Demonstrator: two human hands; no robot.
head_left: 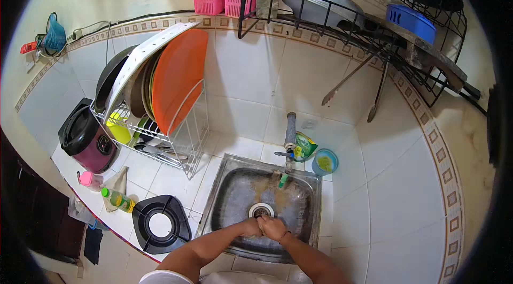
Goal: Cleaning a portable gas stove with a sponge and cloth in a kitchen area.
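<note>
Both hands are together low over the metal sink (219,187), just in front of its round drain (262,210). My left hand (251,227) is closed and presses against my right hand (273,228), whose fingers curl inward. Whatever lies between them, if anything, is hidden. A thin band circles my right wrist. Beyond the hands, the tap (289,153) has a green spout end (283,180) over the basin. Brownish residue marks the basin floor.
A blue tub (324,162) and a green packet (304,146) stand behind the sink. Left are a dish rack (187,147) with an orange tray (180,81), a rice cooker (88,137), a black burner grate (160,225) and a bottle (117,199). Above hangs a wire shelf (320,19) with pans.
</note>
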